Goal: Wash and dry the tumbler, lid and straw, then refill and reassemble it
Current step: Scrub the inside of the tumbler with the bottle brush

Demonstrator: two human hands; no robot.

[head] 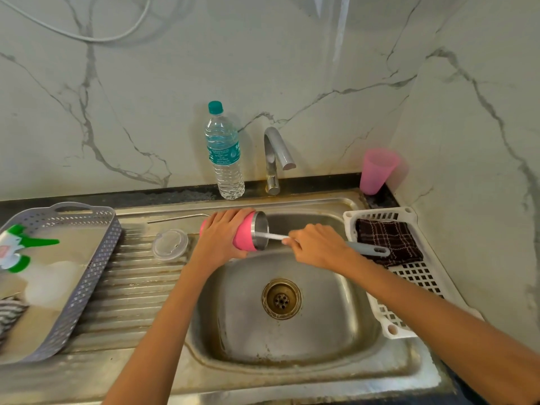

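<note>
Your left hand (pixel 222 232) gripped the pink tumbler (pixel 244 239) round its body. It held the tumbler on its side above the sink (pixel 248 317), steel mouth turned toward your right hand (pixel 317 247). That hand was curled round the grey handle of a bottle brush (pixel 366 249), whose white shaft ran into the tumbler's mouth; the brush head was hidden inside.

The clear lid (pixel 170 244) lay flat on the drainboard just left of your left hand. The metal straw (pixel 178 219) lay behind the lid, its bent end near your left fingers. A water bottle (pixel 225 153) stood behind your left hand, with the tap (pixel 276 159) behind the gap between both hands. Just right of your right hand sat a white basket (pixel 409 287) holding a dark checked cloth (pixel 388 239). A grey basket (pixel 87 276) lay well left of your left hand.
</note>
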